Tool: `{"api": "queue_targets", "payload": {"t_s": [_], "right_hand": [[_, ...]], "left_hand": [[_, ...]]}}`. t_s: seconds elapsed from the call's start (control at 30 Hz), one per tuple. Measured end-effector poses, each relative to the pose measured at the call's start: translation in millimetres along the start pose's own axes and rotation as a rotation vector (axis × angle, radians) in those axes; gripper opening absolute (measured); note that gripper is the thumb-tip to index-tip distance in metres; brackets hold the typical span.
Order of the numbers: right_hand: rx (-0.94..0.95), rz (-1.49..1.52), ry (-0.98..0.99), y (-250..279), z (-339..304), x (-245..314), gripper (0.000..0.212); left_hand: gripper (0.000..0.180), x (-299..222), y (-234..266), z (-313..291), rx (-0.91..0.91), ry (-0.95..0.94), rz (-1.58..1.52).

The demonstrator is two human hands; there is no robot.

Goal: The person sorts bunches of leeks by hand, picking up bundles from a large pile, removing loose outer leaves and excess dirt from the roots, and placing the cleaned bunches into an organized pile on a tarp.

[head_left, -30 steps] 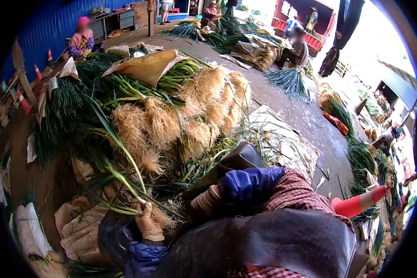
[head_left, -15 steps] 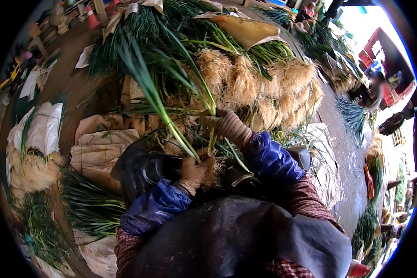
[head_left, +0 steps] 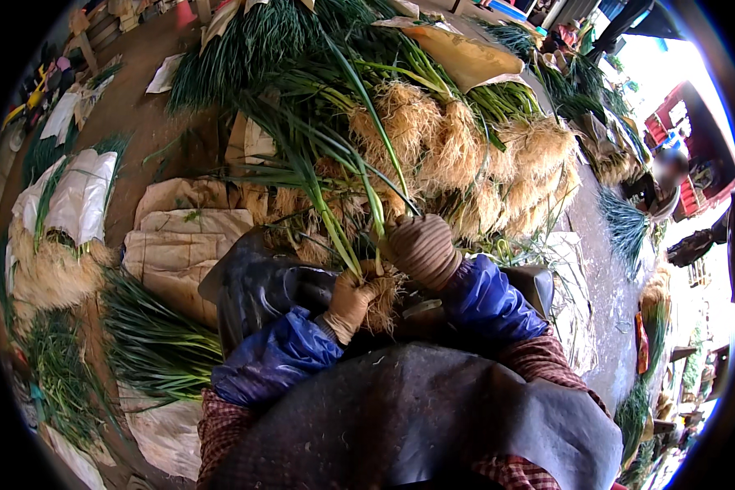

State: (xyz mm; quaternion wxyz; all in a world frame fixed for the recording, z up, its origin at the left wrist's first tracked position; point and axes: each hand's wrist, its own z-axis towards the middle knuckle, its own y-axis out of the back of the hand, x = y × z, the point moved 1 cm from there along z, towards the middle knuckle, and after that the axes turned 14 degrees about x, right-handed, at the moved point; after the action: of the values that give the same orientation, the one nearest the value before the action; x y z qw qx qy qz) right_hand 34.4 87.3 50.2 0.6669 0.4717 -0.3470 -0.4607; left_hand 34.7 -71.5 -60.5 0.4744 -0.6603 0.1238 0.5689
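Gloved and low in front of me, my left hand is closed round the root end of a few green onions. Their leaves fan up and away to the far left, and a tuft of pale roots hangs beside the fingers. My right hand, also gloved, is closed on one onion stalk just above and right of the left hand. Its fingertips are partly hidden behind the stalk. Blue sleeve covers and a dark apron lie behind both hands.
Beyond my hands lies a big heap of green onions with bushy roots, partly under a tan sheet. Folded sacks and an onion bundle lie left. A white-wrapped bundle is farther left. Another person is at right.
My right hand has come down the stalk, closer to my left hand. The loose strip of leaf below it is out of sight, and the held leaves lean differently. The whole view has shifted slightly.
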Motion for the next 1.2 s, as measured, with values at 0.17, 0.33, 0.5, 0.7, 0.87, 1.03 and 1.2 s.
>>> {"api": "queue_targets", "payload": {"t_s": [0.17,0.33,0.5,0.7,0.87,1.03,1.2], "right_hand": [[0.468,0.198,0.04,34.1,0.1,18.0,0.04],[0.682,0.499,0.302,25.3,-25.5,30.5,0.032],[0.809,0.136,0.009,28.5,-57.8,1.5,0.024],[0.029,0.541,-0.021,6.7,-53.4,-61.2,0.044],[0.021,1.495,-0.389,6.7,-31.3,-48.2,0.066],[0.593,1.857,-0.123,-20.9,-1.1,-6.1,0.086],[0.617,1.63,-0.126,-35.4,-5.6,-2.4,0.068]], "left_hand": [[0.019,-16.1,-5.5,-10.7,0.075,0.031,-0.528],[0.02,-42.6,1.0,-8.8,0.005,0.076,-0.677],[0.02,-30.6,13.3,-11.4,-0.027,0.09,-0.856],[0.027,-35.5,8.6,-13.6,0.11,0.069,-0.842],[0.036,-27.5,13.6,-8.6,0.181,0.171,-0.806],[0.027,-27.5,12.0,-10.3,0.1,0.296,-0.989],[0.021,-35.5,3.6,-7.9,-0.079,0.452,-0.84]]}}
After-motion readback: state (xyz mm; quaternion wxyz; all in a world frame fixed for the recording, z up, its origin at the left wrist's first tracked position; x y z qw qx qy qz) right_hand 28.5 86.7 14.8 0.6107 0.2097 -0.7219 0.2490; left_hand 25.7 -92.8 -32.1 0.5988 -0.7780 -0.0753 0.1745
